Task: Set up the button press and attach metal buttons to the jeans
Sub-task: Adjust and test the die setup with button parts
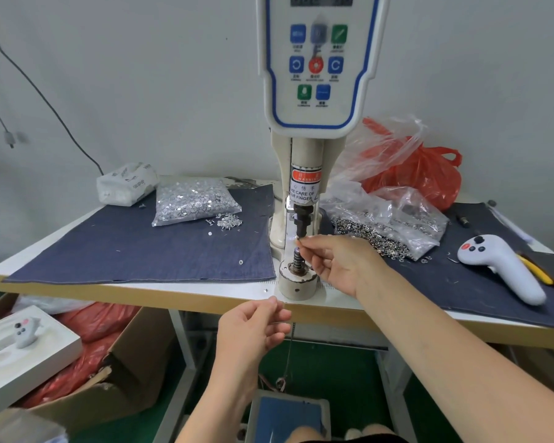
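The white button press (317, 75) stands at the table's middle, with a black upper die (301, 223) above a spring-loaded lower die (297, 260) on a round base. My right hand (336, 263) pinches a small metal button part (298, 238) just under the upper die. My left hand (253, 330) hovers in front of the table's edge, fingers loosely curled; whether it holds a small part I cannot tell. A clear bag of silver tacks (194, 199) lies on the left denim cloth (125, 247). A bag of metal buttons (394, 225) lies to the right.
A white handheld controller (499, 266) lies on the right denim cloth beside yellow-handled snips (534, 270). A red plastic bag (422, 177) sits behind the buttons, a tissue pack (125, 183) at back left. Below are a foot pedal (288, 417) and cardboard box (109, 372).
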Demonstrator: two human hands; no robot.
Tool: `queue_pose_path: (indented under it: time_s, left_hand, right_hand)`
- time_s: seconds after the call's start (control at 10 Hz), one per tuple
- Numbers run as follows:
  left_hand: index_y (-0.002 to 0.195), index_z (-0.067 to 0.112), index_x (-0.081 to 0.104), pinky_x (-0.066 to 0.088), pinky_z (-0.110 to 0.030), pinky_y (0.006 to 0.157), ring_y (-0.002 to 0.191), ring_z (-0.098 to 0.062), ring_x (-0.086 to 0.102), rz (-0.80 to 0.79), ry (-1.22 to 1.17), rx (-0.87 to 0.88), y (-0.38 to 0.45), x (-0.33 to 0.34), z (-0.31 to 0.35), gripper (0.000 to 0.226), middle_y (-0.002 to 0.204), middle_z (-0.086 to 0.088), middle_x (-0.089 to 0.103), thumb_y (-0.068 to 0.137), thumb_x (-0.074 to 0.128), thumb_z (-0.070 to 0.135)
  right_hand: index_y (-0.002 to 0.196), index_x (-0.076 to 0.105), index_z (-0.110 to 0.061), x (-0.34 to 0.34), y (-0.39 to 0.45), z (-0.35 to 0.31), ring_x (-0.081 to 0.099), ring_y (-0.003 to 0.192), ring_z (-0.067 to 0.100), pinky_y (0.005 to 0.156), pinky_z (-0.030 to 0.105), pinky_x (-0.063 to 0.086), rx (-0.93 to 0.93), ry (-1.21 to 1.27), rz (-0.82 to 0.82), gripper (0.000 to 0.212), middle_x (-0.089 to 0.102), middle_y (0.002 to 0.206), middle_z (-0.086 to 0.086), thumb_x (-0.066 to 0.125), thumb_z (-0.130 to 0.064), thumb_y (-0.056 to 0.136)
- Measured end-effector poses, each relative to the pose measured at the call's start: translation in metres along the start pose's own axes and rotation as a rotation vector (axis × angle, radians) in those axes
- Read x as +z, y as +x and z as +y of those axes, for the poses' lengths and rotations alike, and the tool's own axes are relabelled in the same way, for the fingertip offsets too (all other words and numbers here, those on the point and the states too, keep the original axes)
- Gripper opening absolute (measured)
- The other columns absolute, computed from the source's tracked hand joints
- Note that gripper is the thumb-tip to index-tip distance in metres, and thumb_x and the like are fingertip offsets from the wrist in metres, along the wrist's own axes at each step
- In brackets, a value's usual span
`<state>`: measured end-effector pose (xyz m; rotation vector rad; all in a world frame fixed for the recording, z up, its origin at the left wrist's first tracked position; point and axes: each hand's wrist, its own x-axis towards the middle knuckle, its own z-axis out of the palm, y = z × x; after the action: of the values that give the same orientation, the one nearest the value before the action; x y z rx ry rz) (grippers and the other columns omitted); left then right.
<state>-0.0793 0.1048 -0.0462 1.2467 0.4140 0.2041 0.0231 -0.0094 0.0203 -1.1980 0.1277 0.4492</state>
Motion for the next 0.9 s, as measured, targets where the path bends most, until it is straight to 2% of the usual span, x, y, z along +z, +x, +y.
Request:
queue_pose_path:
  time_s: [0.4, 0.7, 0.9]
  left_hand:
    - [0.083, 0.003, 0.071, 0.052, -0.016, 0.052, 0.054, -0.009, 0.063, 0.004, 0.000, -0.003, -0.002, -0.006, -0.004, 0.018, 0.070, -0.008, 0.072, 0.091, 0.059, 0.013]
    - [0.083, 0.004, 0.071, 0.051, -0.016, 0.051, 0.055, -0.009, 0.064, 0.004, 0.005, -0.010, 0.000, -0.007, -0.005, 0.017, 0.071, -0.008, 0.073, 0.092, 0.059, 0.014]
    - [0.081, 0.005, 0.069, 0.052, -0.015, 0.052, 0.054, -0.008, 0.062, 0.013, 0.021, 0.024, 0.008, 0.003, 0.009, 0.017, 0.068, -0.005, 0.072, 0.092, 0.058, 0.012]
  right_hand:
    - [0.072, 0.061, -0.003, -0.003, -0.001, -0.004, 0.059, 0.057, 0.008, 0.046, 0.010, 0.044, 0.041, 0.029, 0.011, 0.014, 0.066, 0.068, 0.007, 0.062, 0.004, 0.084]
    - [0.076, 0.059, 0.001, -0.006, 0.003, -0.010, 0.060, 0.043, 0.007, 0.042, 0.012, 0.046, 0.126, 0.107, -0.024, 0.010, 0.067, 0.059, 0.010, 0.059, 0.004, 0.086]
    - [0.079, 0.058, 0.003, -0.007, 0.006, -0.012, 0.061, 0.044, 0.009, 0.042, 0.012, 0.047, 0.116, 0.065, -0.053, 0.007, 0.067, 0.059, 0.010, 0.057, 0.005, 0.086]
